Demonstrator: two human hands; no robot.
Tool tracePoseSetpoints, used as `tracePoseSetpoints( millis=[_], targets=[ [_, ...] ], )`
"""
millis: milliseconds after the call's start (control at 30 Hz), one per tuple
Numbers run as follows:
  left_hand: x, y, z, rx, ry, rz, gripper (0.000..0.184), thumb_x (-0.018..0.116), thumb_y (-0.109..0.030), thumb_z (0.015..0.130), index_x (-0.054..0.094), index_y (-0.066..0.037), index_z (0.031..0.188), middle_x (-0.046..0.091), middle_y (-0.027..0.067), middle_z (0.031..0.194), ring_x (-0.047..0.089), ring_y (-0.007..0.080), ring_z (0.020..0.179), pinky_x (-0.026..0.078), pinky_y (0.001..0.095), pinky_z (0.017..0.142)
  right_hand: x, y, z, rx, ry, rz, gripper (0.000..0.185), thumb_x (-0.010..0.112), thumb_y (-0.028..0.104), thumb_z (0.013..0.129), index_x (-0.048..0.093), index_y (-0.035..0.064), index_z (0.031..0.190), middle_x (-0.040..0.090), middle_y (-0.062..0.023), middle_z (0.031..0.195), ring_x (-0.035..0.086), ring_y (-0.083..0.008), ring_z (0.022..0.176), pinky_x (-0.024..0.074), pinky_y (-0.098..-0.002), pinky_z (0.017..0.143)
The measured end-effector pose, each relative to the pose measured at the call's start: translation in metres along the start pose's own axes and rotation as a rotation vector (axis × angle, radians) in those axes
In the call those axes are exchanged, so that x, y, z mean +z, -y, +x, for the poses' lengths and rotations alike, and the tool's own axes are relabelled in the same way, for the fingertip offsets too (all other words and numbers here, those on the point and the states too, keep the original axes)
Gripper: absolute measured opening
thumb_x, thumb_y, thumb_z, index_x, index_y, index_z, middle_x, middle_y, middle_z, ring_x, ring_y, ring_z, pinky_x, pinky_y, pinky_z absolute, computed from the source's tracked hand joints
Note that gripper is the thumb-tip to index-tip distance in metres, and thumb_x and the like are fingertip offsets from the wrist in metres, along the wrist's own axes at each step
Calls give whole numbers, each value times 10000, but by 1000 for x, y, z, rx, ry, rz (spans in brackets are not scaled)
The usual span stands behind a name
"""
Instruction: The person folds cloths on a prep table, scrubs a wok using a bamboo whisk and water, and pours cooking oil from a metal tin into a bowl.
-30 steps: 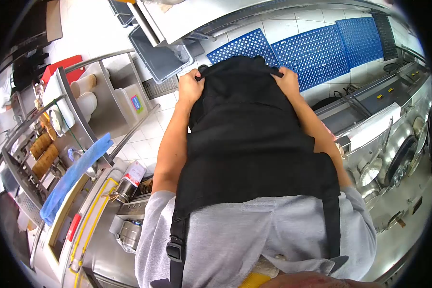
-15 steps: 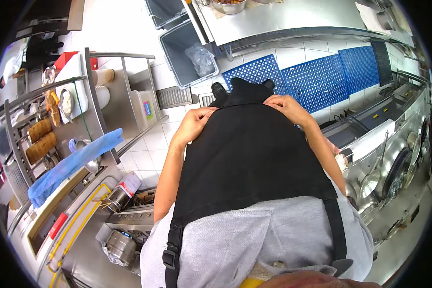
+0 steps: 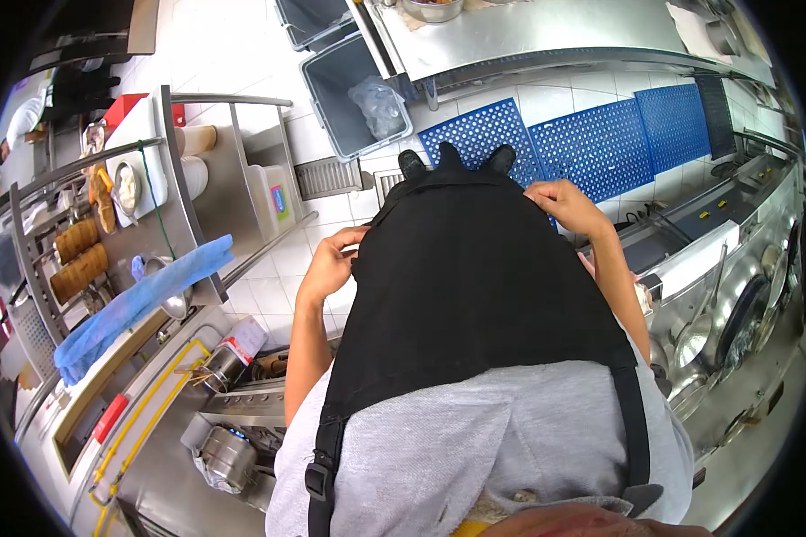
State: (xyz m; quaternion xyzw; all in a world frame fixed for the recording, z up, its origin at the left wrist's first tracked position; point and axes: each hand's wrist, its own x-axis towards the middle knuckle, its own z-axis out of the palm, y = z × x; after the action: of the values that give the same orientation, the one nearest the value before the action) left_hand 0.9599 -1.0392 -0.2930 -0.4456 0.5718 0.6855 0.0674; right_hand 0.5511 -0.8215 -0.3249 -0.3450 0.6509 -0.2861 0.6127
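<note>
A black apron [image 3: 484, 277] hangs down my front over a grey shirt [image 3: 475, 447], with black straps at both shoulders. At the apron's left edge is my left hand [image 3: 333, 261], fingers bent against the cloth, the fingertips partly hidden. My right hand [image 3: 566, 206] pinches the apron's right edge near its lower end. Below the cloth's far edge show the tips of two black shoes [image 3: 410, 164].
Grey bins [image 3: 345, 94] stand on the tiled floor ahead, beside a steel table [image 3: 546, 36]. Blue perforated mats [image 3: 591, 154] lie to the right. A steel rack with a blue cloth [image 3: 143, 309] is at left; pans [image 3: 741, 313] are at right.
The apron's lower part has gone from raised and bunched to hanging flatter. My left hand has come back toward me along its edge; my right hand has shifted slightly right.
</note>
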Motion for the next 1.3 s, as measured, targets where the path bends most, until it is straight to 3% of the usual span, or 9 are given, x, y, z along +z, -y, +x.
tracePoseSetpoints(
  millis=[333, 400, 533, 700, 1033, 1100, 1167, 1233, 1300],
  targets=[
    [23, 75, -11, -35, -338, -29, 79, 705, -24, 876, 718, 34, 928, 715, 66, 798, 655, 114, 736, 533, 287, 698, -21, -4, -12, 57, 9, -62, 232, 573, 153, 989, 687, -48, 1008, 684, -53, 958, 616, -140, 887, 479, -269, 822],
    [30, 35, -2, -112, -463, -92, 174, 703, -107, 911, 718, 27, 1019, 732, 106, 951, 674, 168, 909, 526, 314, 839, -20, -4, -9, 63, -3, -21, 232, 582, 155, 986, 696, -40, 1039, 682, -54, 986, 613, -140, 908, 476, -273, 836],
    [49, -51, 11, 369, -206, -219, 481, 550, -370, 1006, 656, 41, 1232, 607, 153, 1357, 488, 284, 1330, 327, 398, 1129, -8, 50, -7, -1, -13, 156, 250, 605, 159, 980, 709, -22, 1119, 662, -111, 1201, 611, -181, 1074, 462, -288, 933],
    [45, -61, 0, 453, 158, -159, 507, 499, -391, 1016, 683, 52, 1180, 659, 198, 1265, 561, 334, 1277, 329, 462, 1132, -10, 37, -20, -99, 121, 311, 272, 617, 180, 954, 725, -36, 1078, 649, -196, 1275, 580, -292, 1213, 433, -388, 1045],
    [32, -60, 21, 103, 216, -276, 481, 530, -365, 1010, 717, 75, 1069, 720, 204, 1103, 660, 282, 1115, 450, 398, 1034, -8, 31, -24, 33, 23, 399, 341, 603, 258, 966, 727, -44, 1067, 700, -167, 1181, 615, -256, 1166, 440, -373, 1028],
    [31, -40, 60, 25, -33, -326, 458, 518, -376, 1022, 731, 29, 1000, 745, 146, 960, 699, 217, 945, 515, 354, 912, -12, 11, -3, 77, -119, 433, 358, 625, 284, 967, 713, -27, 1121, 709, -138, 1149, 654, -206, 1077, 486, -319, 950],
    [37, 2, 110, -64, -366, 222, 499, 583, -443, 972, 719, 37, 995, 737, 167, 884, 707, 260, 896, 533, 358, 820, -7, -38, 33, 13, -374, 31, 426, 666, 305, 942, 667, -47, 1182, 702, -159, 1141, 673, -241, 1032, 514, -330, 873],
    [44, 13, 130, -357, -168, 685, 459, 698, -412, 891, 712, 41, 962, 722, 211, 863, 705, 332, 872, 531, 385, 787, -3, -83, 48, -10, -370, -535, 342, 665, 268, 937, 687, -38, 1088, 714, -187, 1045, 686, -296, 946, 522, -346, 826],
    [42, 17, 136, -193, -333, 590, 389, 751, -347, 844, 718, 31, 931, 713, 231, 868, 699, 366, 868, 530, 409, 785, -6, -91, 57, 68, -339, -413, 302, 669, 265, 931, 690, -26, 1008, 715, -193, 967, 683, -324, 886, 524, -360, 792]
  ],
)
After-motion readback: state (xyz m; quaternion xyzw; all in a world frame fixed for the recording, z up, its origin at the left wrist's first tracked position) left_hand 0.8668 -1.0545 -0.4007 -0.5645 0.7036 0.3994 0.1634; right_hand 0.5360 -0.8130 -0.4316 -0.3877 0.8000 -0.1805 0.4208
